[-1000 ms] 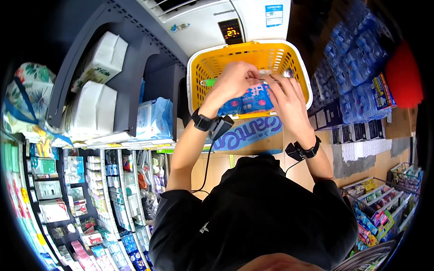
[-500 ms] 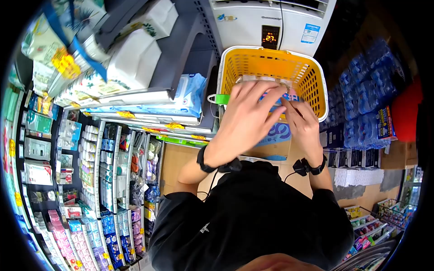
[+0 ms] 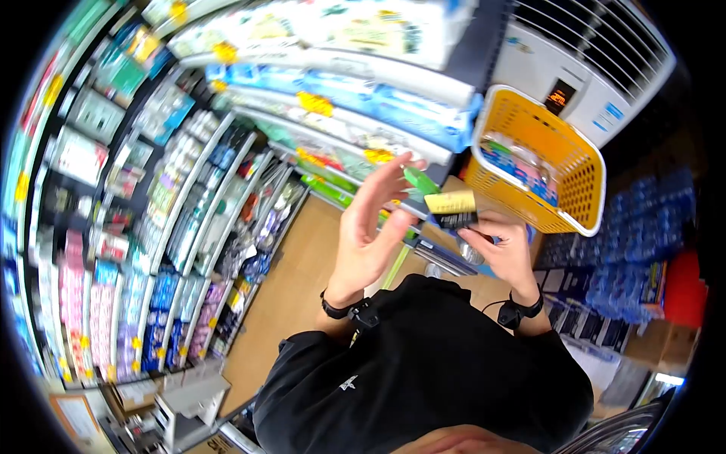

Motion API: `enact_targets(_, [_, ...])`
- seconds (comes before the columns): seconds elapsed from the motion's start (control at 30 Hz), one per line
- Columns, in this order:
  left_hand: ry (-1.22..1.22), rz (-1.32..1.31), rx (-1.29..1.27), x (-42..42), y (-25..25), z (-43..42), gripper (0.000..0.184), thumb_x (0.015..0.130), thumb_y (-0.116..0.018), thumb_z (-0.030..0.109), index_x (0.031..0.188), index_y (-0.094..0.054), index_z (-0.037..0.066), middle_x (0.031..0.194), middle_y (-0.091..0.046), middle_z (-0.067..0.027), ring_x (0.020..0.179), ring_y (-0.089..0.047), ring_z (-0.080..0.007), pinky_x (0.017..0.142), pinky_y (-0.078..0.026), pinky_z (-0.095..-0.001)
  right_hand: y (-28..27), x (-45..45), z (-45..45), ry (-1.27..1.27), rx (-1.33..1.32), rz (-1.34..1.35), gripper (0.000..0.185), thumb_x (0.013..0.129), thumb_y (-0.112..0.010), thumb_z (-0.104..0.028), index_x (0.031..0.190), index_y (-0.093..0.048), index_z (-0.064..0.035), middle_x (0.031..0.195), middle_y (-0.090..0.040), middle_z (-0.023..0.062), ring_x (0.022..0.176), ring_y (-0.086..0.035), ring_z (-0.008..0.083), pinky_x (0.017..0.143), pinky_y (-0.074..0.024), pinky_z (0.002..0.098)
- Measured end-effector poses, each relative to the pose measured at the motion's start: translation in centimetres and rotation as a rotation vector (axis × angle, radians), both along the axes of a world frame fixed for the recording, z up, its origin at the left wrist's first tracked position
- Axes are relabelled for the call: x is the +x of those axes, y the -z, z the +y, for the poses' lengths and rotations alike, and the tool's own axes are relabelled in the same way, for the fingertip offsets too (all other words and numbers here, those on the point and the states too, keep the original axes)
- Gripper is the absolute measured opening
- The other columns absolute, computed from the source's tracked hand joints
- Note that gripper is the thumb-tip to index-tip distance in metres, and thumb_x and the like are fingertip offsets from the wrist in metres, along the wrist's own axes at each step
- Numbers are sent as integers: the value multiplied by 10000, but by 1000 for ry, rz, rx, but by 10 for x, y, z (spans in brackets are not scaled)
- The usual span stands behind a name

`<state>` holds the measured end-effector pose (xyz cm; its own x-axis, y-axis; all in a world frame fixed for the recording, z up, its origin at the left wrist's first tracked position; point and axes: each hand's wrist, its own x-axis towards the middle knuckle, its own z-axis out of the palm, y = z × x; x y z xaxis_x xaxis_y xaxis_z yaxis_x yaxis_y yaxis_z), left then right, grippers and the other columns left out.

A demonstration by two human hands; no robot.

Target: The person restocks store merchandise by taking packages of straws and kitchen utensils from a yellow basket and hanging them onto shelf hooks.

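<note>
My left hand (image 3: pixel 367 238) is raised with its thumb and fingers spread, and nothing is gripped between them. Just beyond its fingertips is a green object (image 3: pixel 420 181); whether it touches them is unclear. My right hand (image 3: pixel 501 244) pinches a small item with a yellow and black label (image 3: pixel 452 207), close to the green object. Whether the two are joined cannot be made out. Past my right hand stands a yellow basket with a white rim (image 3: pixel 586 151), holding blue and pink packages (image 3: pixel 522 170).
Shelves of packaged goods (image 3: pixel 181 181) line the left side. A white appliance (image 3: pixel 597 91) with a lit display stands behind the basket. At the right are packs of blue-tinted bottles (image 3: pixel 628 257) and a red object (image 3: pixel 684 287). Wooden floor (image 3: pixel 280 265) shows between.
The view has swung left, so the basket appears farther right. Both hands have come out of the basket; my left has opened wide, and my right now holds the labelled item outside it.
</note>
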<state>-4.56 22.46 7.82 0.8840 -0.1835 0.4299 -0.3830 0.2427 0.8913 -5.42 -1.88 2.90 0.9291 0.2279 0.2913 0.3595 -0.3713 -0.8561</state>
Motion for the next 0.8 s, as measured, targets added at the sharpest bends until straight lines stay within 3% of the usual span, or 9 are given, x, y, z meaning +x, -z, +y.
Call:
enact_targets(0.07, [-167, -5, 46, -15, 15, 26, 504, 905, -741, 92, 1364, -567, -19, 1203, -672, -113, 1111, -610, -168, 954, -472, -326, -5, 1, 40, -78, 29, -6, 150, 857, -769, -29, 989, -754, 40, 815, -707, 89, 683, -599, 110, 613, -458, 254])
enact_targets(0.13, [-249, 36, 47, -34, 7, 51, 382, 894, -747, 60, 1253, -642, -21, 1085, -707, -86, 996, -645, -143, 885, -495, -304, 3, 2, 76, -207, 99, 62, 140, 860, -765, -30, 981, -754, 40, 824, -715, 87, 688, -612, 117, 619, -467, 269])
enact_targets(0.27, [-482, 57, 54, -70, 13, 117, 303, 897, -739, 37, 1188, -672, -19, 1032, -719, -68, 934, -659, -128, 846, -505, -285, 11, -3, 152, -474, 166, 148, 113, 897, -732, -50, 969, -765, 30, 863, -739, 107, 747, -654, 133, 694, -503, 270])
enact_targets(0.43, [-738, 84, 75, -121, 21, 199, 264, 888, -759, 65, 1132, -692, -10, 1005, -728, -57, 885, -663, -110, 800, -520, -270, 6, -24, 248, -758, 102, 370, 145, 946, -680, -48, 953, -748, 79, 933, -748, 146, 942, -716, 174, 766, -530, 269])
enact_targets(0.8, [-1066, 116, 10, -202, 21, 314, 228, 889, -758, 77, 1079, -685, -24, 976, -724, -70, 878, -694, -124, 809, -555, -270, 1, -67, 404, -1039, 84, 402, 162, 966, -654, -49, 1035, -746, 66, 1035, -740, 115, 934, -692, 145, 817, -542, 256])
